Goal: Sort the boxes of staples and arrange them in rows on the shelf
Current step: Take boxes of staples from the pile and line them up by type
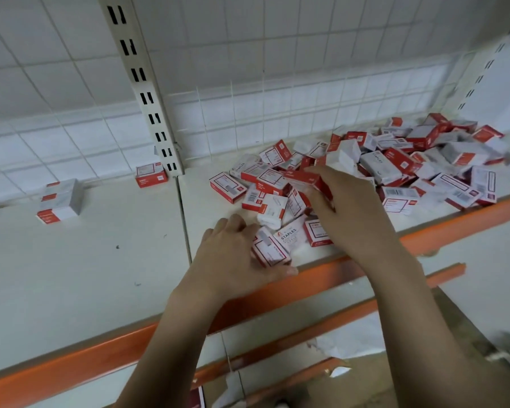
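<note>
Left hand (236,254) grips one staple box (270,251); right hand (348,213) pinches another red box (304,178) from the uncountable heap (424,163); three boxes (61,201) stacked left.

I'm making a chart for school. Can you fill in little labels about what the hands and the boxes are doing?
left hand: grips a staple box near the shelf's front edge
right hand: fingers curled round a red box in the pile
loose pile: jumbled, right side of the shelf
small stack: on the left
single box: by the upright post
</note>
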Available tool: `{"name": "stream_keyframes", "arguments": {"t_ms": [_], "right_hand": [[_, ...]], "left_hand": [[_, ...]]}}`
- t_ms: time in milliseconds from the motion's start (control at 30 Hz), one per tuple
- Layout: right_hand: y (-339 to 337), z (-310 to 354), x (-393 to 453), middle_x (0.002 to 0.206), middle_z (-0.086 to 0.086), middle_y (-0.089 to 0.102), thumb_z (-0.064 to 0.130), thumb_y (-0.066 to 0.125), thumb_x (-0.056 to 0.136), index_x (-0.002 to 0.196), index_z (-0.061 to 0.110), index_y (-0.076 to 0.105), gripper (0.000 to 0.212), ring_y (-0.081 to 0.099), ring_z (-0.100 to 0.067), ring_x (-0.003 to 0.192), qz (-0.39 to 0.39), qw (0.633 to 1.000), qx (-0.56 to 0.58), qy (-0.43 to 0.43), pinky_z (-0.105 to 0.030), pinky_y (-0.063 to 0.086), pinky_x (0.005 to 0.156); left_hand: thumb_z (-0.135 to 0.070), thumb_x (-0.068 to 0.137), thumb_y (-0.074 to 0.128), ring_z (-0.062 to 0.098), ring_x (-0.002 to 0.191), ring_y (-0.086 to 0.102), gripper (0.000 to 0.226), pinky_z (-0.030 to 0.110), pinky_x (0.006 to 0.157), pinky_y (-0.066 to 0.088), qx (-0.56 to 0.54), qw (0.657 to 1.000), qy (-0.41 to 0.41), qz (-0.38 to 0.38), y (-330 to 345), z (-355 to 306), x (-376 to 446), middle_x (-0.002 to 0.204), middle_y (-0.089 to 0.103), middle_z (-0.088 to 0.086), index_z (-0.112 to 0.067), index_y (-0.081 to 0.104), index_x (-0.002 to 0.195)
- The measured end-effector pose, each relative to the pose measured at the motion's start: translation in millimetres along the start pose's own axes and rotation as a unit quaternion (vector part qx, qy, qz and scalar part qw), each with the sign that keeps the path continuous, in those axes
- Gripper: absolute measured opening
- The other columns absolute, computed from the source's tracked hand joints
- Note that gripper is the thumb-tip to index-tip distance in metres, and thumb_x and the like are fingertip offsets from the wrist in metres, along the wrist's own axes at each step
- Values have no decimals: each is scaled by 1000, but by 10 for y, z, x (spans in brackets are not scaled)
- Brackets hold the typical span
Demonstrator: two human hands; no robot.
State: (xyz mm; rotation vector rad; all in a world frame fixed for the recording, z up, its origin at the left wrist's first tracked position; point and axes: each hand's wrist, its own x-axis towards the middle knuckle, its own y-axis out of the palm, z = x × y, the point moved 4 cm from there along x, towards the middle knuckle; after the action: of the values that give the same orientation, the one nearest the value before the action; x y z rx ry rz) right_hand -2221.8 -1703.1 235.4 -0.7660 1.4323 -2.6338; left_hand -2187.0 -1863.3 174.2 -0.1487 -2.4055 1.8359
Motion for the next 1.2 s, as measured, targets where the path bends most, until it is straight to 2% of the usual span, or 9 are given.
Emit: {"name": "stream_keyframes", "arguments": {"t_ms": [233, 367, 467, 533, 700, 800, 867, 1000, 1200], "right_hand": [[22, -8, -95, 115, 2, 64, 30, 44, 96, 130, 22, 50, 35, 59, -18, 101, 8, 1000, -3, 4, -22, 36, 76], [61, 57, -78, 117, 6, 62, 32, 43, 97, 130, 24, 50, 35, 58, -15, 104, 12, 1000, -4, -6, -24, 37, 77], [122, 151, -57, 110, 3, 64, 28, 44, 97, 129, 20, 50, 34, 59, -16, 98, 16, 999, 49, -14, -29, 45, 82], [183, 218, -36, 104, 4, 63, 25, 45, 97, 131, 20, 47, 35, 60, -14, 91, 20, 996, 84, -11, -26, 46, 79], [376, 440, 44, 108, 8, 63, 15, 48, 96, 125, 20, 53, 31, 56, -4, 88, 27, 993, 102, -53, -8, 37, 71], [490, 580, 67, 103, 11, 61, 16, 52, 93, 116, 19, 58, 24, 52, 0, 89, 45, 989, 126, -62, 1, 35, 74], [556, 710, 74, 101, 10, 62, 20, 55, 92, 108, 19, 61, 17, 55, -1, 90, 54, 984, 154, -65, -2, 39, 76], [688, 954, 91, 87, 9, 61, 25, 60, 89, 92, 15, 63, 10, 50, 1, 73, 45, 984, 157, -74, -4, 36, 67], [942, 1192, 81, 106, 16, 56, 24, 63, 87, 114, 21, 57, 29, 50, 1, 100, 91, 980, 172, -40, 0, 35, 77]], "left_hand": [[-70, 70, 56, 18, 117, 44, 78, 29, 97, 33, -10, 999, -18, -35, -42, -26, -41, 133, 42, -3, -24, 47, 131], [-65, 64, 65, 17, 99, 57, 69, 26, 85, 41, -56, 993, -64, -80, -167, 144, -154, 116, 50, -5, -17, 57, 113], [-70, 55, 56, 17, 84, 59, 70, 25, 71, 44, -79, 986, -81, -125, -291, 329, -271, 98, 53, -7, -17, 57, 101], [-63, 56, 63, 16, 81, 57, 68, 25, 69, 46, -104, 979, -88, -151, -375, 443, -358, 96, 52, -8, -17, 55, 105], [-22, 64, 81, 8, 77, 47, 67, 4, 65, 39, -170, 966, -71, -182, -475, 669, -555, 102, 47, -6, -14, 44, 120], [-22, 68, 79, 12, 88, 52, 76, 14, 70, 42, -159, 966, -63, -194, -513, 775, -688, 112, 46, -5, -19, 39, 132], [-26, 70, 78, 13, 90, 53, 83, 19, 73, 41, -147, 966, -73, -200, -550, 859, -778, 114, 45, -8, -25, 33, 139], [-23, 69, 78, 7, 88, 50, 79, 7, 72, 40, -163, 962, -72, -206, -604, 1048, -895, 107, 44, -5, -25, 38, 137], [-14, 71, 76, -12, 93, 40, 81, -1, 74, 36, -224, 951, -87, -195, -656, 1326, -1050, 110, 34, -4, -23, 31, 138]]}}
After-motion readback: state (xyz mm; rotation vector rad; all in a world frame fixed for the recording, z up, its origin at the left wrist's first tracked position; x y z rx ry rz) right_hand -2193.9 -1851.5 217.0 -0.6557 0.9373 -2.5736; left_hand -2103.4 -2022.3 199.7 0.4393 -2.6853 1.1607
